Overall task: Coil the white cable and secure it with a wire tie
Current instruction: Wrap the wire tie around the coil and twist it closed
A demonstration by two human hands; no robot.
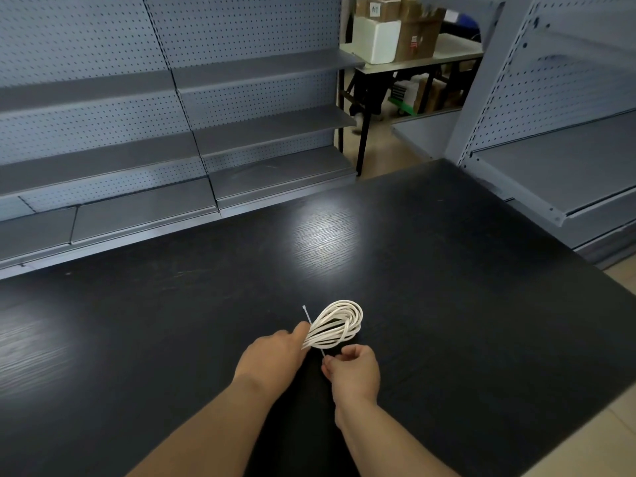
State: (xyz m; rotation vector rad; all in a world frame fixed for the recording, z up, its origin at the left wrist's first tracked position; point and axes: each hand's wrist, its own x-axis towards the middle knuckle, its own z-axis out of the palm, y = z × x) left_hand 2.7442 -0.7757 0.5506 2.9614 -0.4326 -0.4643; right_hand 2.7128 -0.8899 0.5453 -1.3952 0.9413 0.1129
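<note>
Forearms are entering from the lower edge of the frame, and we are working with both hands just above them. Our left hand [272, 356] is gripping the gathered neck of the white cable [339, 323], fingers curled round the bunched strands. Our right hand [354, 371] is pinching the lower end of the wire tie [307, 316] between thumb and fingertips.

The cable is sitting as a finished coil in the lower centre of the frame, its loops fanning toward the upper right from the left hand. Whether it is resting on the black table [447, 270] or hovering just over it, we cannot tell. The tie is running slantwise across the neck, its head end sticking out at the upper left of the coil and its tail emerging below. It is not yet closed into a loop.

Beyond the table, grey pegboard shelving [172, 132] is filling the upper left and right of the frame. A second table [423, 60] is carrying cardboard boxes [418, 36] at the upper centre.

In our judgement, the main risk is the left grip loosening while we are bringing the tail round to the head, which would let the springy loops splay open. A tie cinched around only some of the strands would also leave the outer turns free.
</note>
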